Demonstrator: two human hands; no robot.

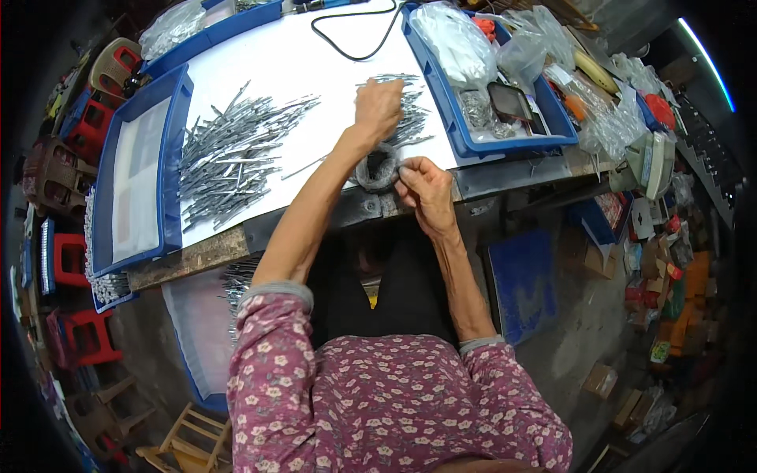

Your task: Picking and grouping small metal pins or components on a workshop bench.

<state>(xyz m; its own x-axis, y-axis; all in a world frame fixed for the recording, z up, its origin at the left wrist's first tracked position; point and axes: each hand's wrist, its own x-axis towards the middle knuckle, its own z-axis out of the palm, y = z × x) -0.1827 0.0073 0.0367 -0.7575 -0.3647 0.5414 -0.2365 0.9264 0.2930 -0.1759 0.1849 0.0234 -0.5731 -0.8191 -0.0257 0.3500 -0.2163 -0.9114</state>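
My left hand [378, 109] reaches over the white tabletop [292, 63] and rests, fingers curled, on a small heap of thin grey metal rods [410, 118]; whether it grips any is hidden. My right hand [426, 189] sits at the table's near edge, its fingers pinched on a small dark round holder [377, 169] with a grey ring-like rim. A much larger pile of the same grey rods [233, 154] lies spread out to the left.
A blue tray [177, 118] with a white sheet lies at the left, another blue tray [465, 142] with plastic bags at the right. A black cable [355, 47] loops at the back. Red stools and boxes crowd the floor around.
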